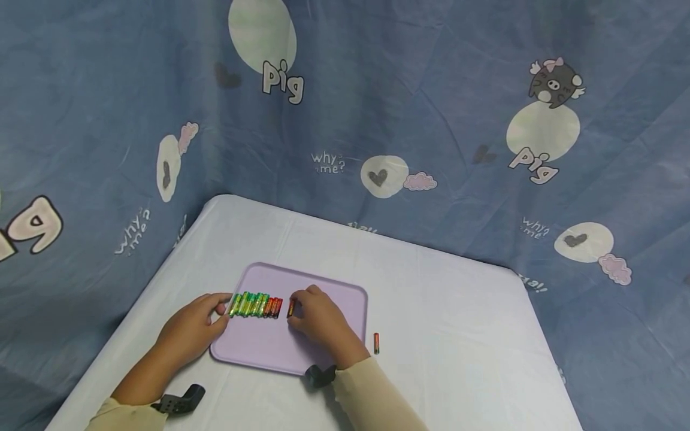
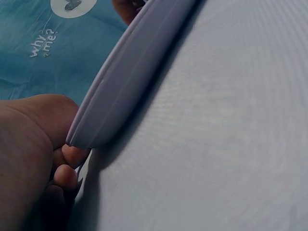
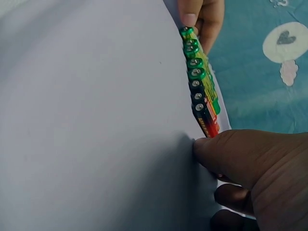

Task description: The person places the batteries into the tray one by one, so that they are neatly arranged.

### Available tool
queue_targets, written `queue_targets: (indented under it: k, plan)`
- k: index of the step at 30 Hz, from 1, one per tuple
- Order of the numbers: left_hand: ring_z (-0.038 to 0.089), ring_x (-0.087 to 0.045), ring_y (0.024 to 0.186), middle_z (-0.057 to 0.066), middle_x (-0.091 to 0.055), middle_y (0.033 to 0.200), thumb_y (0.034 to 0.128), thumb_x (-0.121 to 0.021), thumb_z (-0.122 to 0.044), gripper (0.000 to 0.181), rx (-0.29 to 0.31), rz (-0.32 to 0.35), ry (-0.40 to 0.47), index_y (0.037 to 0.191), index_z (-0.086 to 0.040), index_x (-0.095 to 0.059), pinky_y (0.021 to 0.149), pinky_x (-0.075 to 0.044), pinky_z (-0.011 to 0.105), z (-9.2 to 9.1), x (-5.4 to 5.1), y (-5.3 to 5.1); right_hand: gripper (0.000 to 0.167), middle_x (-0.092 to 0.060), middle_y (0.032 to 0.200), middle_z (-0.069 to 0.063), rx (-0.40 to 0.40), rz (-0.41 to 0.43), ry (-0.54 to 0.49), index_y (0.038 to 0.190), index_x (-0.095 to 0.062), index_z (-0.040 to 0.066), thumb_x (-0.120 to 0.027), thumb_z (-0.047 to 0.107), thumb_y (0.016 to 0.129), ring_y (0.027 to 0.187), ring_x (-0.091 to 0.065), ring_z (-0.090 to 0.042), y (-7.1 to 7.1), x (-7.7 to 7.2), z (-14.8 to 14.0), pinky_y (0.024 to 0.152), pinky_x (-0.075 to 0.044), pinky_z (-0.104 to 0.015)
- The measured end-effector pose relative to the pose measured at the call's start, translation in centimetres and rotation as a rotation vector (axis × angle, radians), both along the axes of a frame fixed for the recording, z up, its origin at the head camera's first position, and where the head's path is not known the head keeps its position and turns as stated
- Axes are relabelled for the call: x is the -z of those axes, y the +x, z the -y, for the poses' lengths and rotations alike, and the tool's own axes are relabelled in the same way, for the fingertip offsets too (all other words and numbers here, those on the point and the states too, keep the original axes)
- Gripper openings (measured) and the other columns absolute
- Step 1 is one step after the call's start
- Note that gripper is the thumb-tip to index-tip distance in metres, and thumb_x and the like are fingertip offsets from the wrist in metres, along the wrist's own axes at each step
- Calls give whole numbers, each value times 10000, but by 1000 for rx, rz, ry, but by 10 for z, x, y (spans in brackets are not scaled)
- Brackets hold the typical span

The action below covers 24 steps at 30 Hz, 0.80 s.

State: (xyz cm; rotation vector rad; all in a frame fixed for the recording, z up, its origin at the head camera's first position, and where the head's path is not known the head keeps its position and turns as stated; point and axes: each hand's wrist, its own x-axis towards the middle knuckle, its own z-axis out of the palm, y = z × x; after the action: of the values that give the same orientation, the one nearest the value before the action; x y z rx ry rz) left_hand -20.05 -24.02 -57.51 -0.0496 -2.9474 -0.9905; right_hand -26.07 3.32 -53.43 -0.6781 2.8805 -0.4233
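Observation:
A row of small cylindrical batteries lies side by side on a lilac tray [image 1: 259, 353]: several green batteries [image 1: 249, 304] at the left, then red-and-black batteries [image 1: 273, 307]. My left hand [image 1: 188, 326] reaches over the tray's left rim, thumb and index finger at the two ends of the outermost green battery. Its other fingers curl outside the rim in the left wrist view. A little right of the row, my right hand [image 1: 320, 317] pinches one red-and-black battery [image 1: 291, 307] between thumb and fingers. In the right wrist view the thumb [image 3: 226, 149] hides that battery.
Another red battery [image 1: 376, 343] lies on the white tablecloth [image 1: 458, 335], just right of the tray. Behind the table hangs a blue curtain [image 1: 334, 227] with pig prints. A black wrist device [image 1: 180, 400] sits on each forearm.

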Motion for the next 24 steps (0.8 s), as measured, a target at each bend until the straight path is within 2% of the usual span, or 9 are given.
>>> queue_targets:
  k: [7,16,24]
  plan:
    - [129,-460,743,-50,-574,961,951,-687,-223,474,-3,-5,-3,1398,-82,-614,626,-347,306,0,1,0,415,-622,1095,51,-20,-14,16,1282,-703,192,-808,333,906,904,-566,-76,0,2,5,874,-522,-282]
    - [116,-460,761,-53,-579,970,947,-691,-198,465,-1,-20,9,1391,-78,-624,629,-351,292,-2,-3,3,420,-625,1099,49,-48,-31,27,1297,-693,188,-791,342,919,917,-571,-69,-2,5,10,881,-516,-273]
    - [118,-465,767,-46,-596,994,950,-693,-201,474,-3,-5,10,1401,-76,-617,634,-356,297,-2,-3,4,438,-635,1123,43,-52,-22,27,1299,-688,180,-804,351,913,950,-594,-80,2,3,14,909,-521,-276]
